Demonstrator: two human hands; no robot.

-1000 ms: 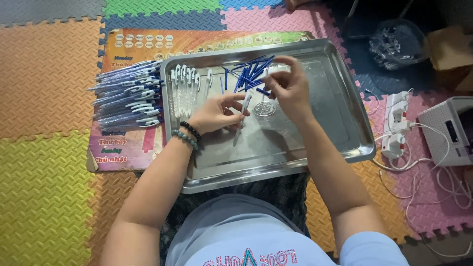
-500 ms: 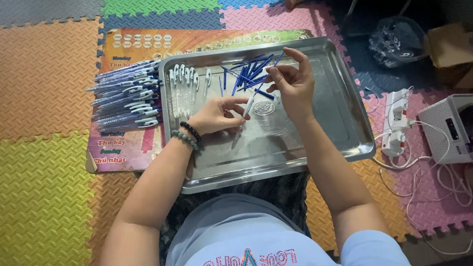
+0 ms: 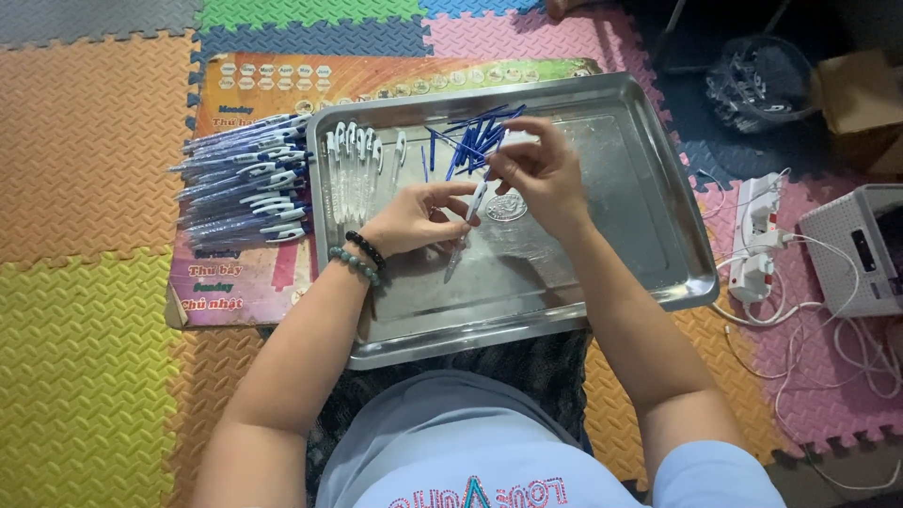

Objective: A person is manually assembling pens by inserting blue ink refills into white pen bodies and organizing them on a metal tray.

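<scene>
- Inspecting: my left hand point(image 3: 419, 218) pinches the clear slim plastic pen barrel point(image 3: 463, 235), its long axis slanting toward me.
- My right hand point(image 3: 538, 174), just beyond its upper end, grips a small white pen piece point(image 3: 516, 138).

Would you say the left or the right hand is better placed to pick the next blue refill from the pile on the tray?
Probably the right hand: it hovers beside the blue refills, while the left hand holds the pen barrel.

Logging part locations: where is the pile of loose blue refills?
In the head view, the blue refills lie at the far middle of the metal tray, just beyond the right hand and right of the clear barrels.
</scene>
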